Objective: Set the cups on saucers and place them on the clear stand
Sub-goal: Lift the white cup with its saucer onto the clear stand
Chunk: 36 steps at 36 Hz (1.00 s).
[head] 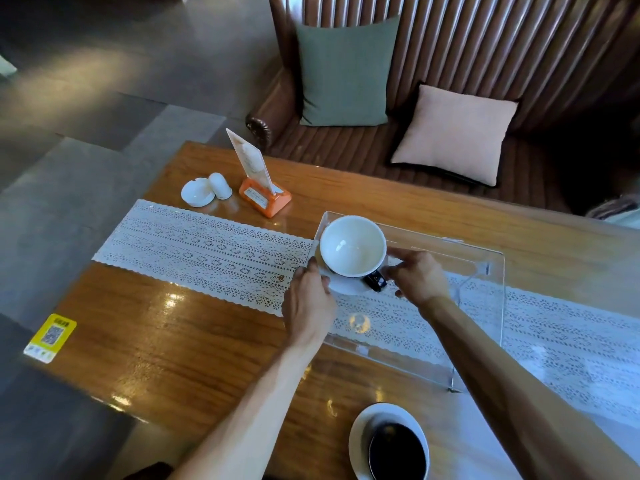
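A cup (352, 245), white inside with a dark outside and handle, sits on a white saucer (348, 285) over the left end of the clear stand (485, 306). My left hand (308, 303) grips the saucer's left rim. On the saucer's right side, by the cup's handle, my right hand (417, 277) pinches the rim. Whether the saucer rests on the stand or hovers just above it, I cannot tell. A second dark cup (396, 452) stands on its own white saucer (360, 431) on the table at the bottom edge, near me.
A white lace runner (194, 244) crosses the wooden table (166, 344) under the stand. At the far left stand a white ashtray (196, 194), a small white holder (220, 185) and an orange menu stand (265, 199). A leather sofa with cushions lies beyond.
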{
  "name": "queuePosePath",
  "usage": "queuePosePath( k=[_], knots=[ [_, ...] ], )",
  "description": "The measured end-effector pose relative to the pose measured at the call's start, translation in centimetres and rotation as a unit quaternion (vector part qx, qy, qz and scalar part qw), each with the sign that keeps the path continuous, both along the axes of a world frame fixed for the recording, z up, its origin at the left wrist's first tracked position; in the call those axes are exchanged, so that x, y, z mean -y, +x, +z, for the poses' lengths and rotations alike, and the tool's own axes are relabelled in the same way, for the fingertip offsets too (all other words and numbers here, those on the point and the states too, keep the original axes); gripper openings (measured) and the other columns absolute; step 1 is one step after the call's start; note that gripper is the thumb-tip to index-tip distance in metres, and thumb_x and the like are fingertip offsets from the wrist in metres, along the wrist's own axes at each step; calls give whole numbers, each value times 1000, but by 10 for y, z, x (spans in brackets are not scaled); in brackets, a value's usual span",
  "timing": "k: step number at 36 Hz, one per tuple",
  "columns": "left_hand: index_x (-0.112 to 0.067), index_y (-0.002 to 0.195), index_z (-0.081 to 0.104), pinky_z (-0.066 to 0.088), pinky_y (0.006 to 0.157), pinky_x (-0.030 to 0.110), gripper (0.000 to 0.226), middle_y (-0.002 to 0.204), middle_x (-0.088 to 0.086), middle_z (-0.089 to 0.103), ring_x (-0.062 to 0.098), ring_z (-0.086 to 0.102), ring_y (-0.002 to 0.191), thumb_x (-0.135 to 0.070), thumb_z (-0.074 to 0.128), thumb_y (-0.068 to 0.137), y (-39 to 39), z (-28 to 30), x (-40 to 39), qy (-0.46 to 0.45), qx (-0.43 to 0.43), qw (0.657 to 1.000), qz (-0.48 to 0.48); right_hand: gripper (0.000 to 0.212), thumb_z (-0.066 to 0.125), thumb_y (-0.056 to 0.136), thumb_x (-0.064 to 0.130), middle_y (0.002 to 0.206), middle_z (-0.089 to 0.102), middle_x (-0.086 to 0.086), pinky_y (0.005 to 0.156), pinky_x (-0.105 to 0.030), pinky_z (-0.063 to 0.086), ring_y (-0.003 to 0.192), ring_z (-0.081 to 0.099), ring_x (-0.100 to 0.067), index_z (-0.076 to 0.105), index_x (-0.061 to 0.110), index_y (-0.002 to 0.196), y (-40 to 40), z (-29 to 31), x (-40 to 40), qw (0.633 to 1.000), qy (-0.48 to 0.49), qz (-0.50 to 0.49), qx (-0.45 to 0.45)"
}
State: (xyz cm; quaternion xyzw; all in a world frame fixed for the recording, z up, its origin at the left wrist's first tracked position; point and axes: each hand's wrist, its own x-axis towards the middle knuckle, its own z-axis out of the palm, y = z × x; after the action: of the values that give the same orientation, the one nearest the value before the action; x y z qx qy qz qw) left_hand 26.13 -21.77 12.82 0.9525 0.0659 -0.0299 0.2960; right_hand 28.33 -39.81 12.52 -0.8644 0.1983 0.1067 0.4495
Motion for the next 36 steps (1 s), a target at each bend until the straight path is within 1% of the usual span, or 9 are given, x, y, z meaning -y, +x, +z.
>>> queuePosePath(
  k=[5, 10, 14, 19, 22, 25, 27, 30, 36],
  knots=[
    [-12, 124, 56, 46, 62, 28, 38, 111, 5, 63, 20, 64, 91, -2, 62, 88, 0, -1, 1, 41, 11, 999, -14, 44, 69, 85, 14, 89, 78, -14, 63, -43, 61, 65, 72, -31, 68, 30, 126, 3, -2, 0, 1000, -4, -4, 7],
    [-8, 119, 57, 55, 62, 32, 34, 112, 6, 61, 22, 65, 85, -2, 62, 87, 2, -2, -2, 78, 13, 996, -36, 45, 68, 87, 17, 82, 77, -9, 56, -35, 56, 53, 63, -22, 65, 32, 129, 4, -5, -3, 1000, -6, -11, 8],
    [-11, 114, 60, 44, 52, 28, 28, 112, 5, 61, 23, 67, 81, -6, 64, 87, 3, 0, -4, 99, 15, 993, -54, 46, 62, 90, 21, 67, 68, -6, 40, -23, 38, 47, 54, -14, 62, 34, 133, 1, -4, -10, 999, -45, -4, 15],
    [-13, 113, 60, 49, 58, 33, 19, 113, 4, 61, 25, 67, 85, -14, 58, 94, 4, 1, -9, 86, 25, 994, -68, 42, 55, 96, 23, 65, 67, -6, 46, -28, 42, 57, 60, -24, 58, 31, 138, -7, -1, -16, 996, -80, 20, 41],
    [-13, 119, 56, 54, 65, 38, 24, 113, 5, 59, 27, 65, 89, -21, 54, 97, 1, 2, -13, 60, 30, 995, -73, 39, 52, 97, 18, 93, 78, -12, 57, -33, 49, 81, 69, -34, 61, 26, 134, -15, 0, -20, 993, -101, 21, 56],
    [-14, 122, 53, 56, 72, 42, 27, 110, 6, 58, 27, 62, 95, -27, 49, 98, -4, 4, -17, 19, 32, 996, -76, 38, 49, 95, 11, 115, 75, -10, 71, -33, 50, 103, 68, -33, 64, 18, 130, -28, 1, -23, 992, -108, 2, 67],
    [-16, 126, 52, 55, 75, 42, 30, 110, 3, 58, 25, 61, 97, -29, 49, 98, -9, 4, -23, -13, 34, 996, -79, 39, 50, 96, 11, 125, 69, -11, 84, -40, 55, 112, 64, -32, 63, 18, 132, -41, 3, -23, 991, -105, -11, 76],
    [-20, 131, 53, 52, 75, 36, 35, 114, -3, 57, 17, 61, 90, -30, 51, 98, -18, 5, -32, -77, 45, 990, -108, 36, 54, 95, 16, 128, 65, -9, 95, -43, 50, 120, 57, -30, 65, 18, 129, -66, 7, -22, 989, -98, -34, 105],
    [-23, 108, 62, 50, 69, 17, 15, 103, -12, 62, 4, 61, 81, -26, 56, 95, -55, -10, -44, -207, 58, 961, -172, 28, 55, 97, 25, 121, 66, 6, 91, -30, 41, 118, 51, -15, 69, 30, 121, -141, 6, -25, 982, -102, -57, 150]
  ],
)
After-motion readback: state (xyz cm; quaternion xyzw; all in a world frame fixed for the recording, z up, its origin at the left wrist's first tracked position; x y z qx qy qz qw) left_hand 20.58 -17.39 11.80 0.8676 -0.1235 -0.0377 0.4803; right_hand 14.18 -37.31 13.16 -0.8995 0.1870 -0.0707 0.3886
